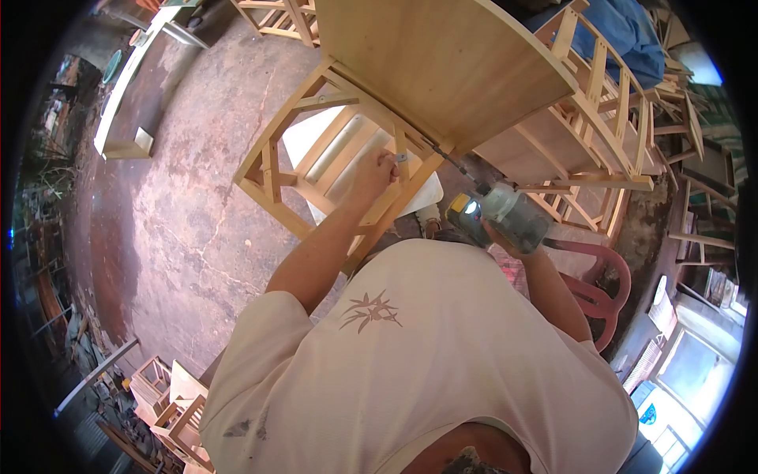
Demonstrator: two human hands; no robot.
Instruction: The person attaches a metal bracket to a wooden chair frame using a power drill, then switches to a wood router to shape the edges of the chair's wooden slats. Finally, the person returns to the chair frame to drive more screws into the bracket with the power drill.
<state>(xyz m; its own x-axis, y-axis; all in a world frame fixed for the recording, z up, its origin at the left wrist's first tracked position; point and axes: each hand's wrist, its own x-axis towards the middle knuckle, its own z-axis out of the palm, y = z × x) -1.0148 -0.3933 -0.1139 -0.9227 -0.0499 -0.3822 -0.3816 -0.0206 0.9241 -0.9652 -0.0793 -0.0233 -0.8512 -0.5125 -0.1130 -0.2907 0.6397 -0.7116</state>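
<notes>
A wooden frame [276,207] with crossbars and corner pieces stands before me, joined along one side to a broad wooden panel [442,63]. My left hand [377,172] is inside the frame, fingers closed near a small metal bracket [401,158] by a short wooden piece; whether it pinches anything is too small to tell. In my right hand [509,239] is a power drill [509,215], its lamp lit. The long bit of the drill points up and left along the joint between frame and panel. A pale board [426,195] shows beneath the frame.
A red plastic chair [612,268] is on the right, below more wooden furniture frames [616,150]. A long pale bench [118,103] stands at the upper left. Small wooden pieces [178,419] lie at the lower left. Stained concrete floor [189,174] extends left of the frame.
</notes>
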